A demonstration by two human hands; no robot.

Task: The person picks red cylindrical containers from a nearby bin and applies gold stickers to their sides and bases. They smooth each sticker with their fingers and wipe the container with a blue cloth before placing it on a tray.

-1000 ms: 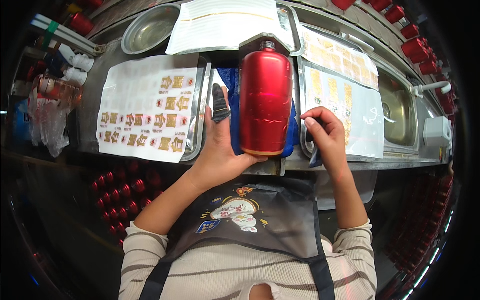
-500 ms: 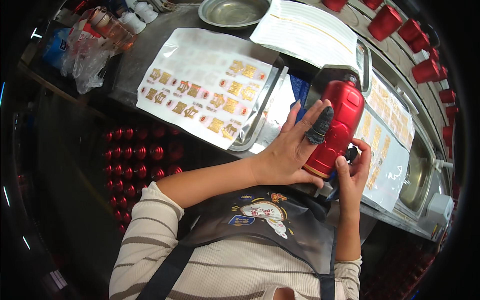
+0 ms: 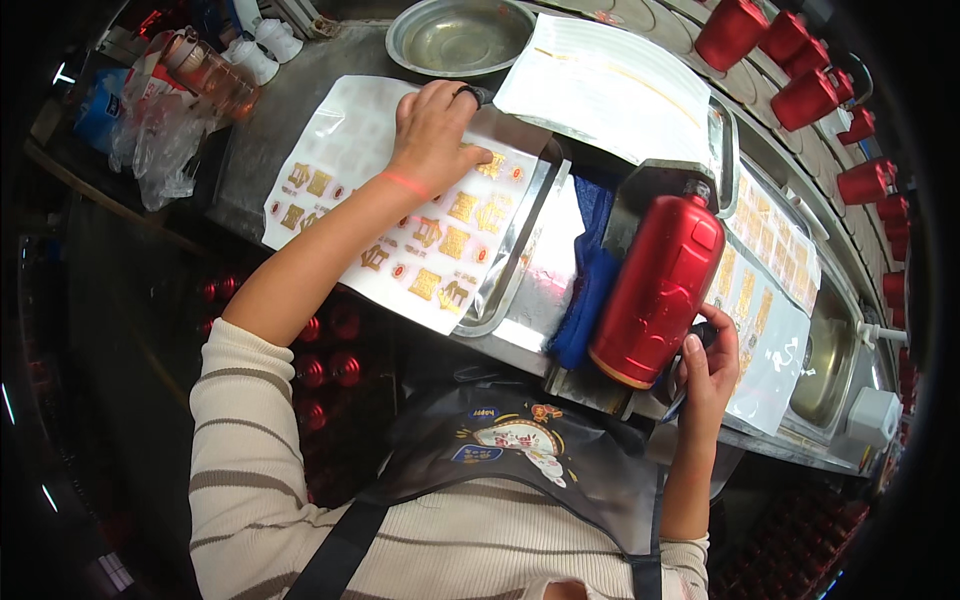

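My left hand (image 3: 435,135) rests on a white sheet of gold and red decals (image 3: 405,290), thumb apart from the bent fingers, one of which wears a dark finger cover. The sheet lies over a metal tray (image 3: 492,312). A glossy red bottle (image 3: 660,290) with a moulded relief leans in a metal holder (image 3: 648,178), its neck pointing away from me. At the bottle's lower right side, my right hand (image 3: 710,370) is closed around a small dark thing (image 3: 704,334) that it mostly hides. A blue cloth (image 3: 585,305) lies left of the bottle.
A metal basin (image 3: 460,38) and a white sheet (image 3: 605,85) are at the back. More decal sheets (image 3: 765,320) lie right, by a sink (image 3: 828,355). Several red containers (image 3: 808,98) stand on a slatted conveyor. A drink bottle (image 3: 212,75) and plastic bag (image 3: 165,150) sit far left.
My left hand has left the red bottle and moved left and away onto the decal sheet. The bottle now sits in the holder, and my right hand stays at its side.
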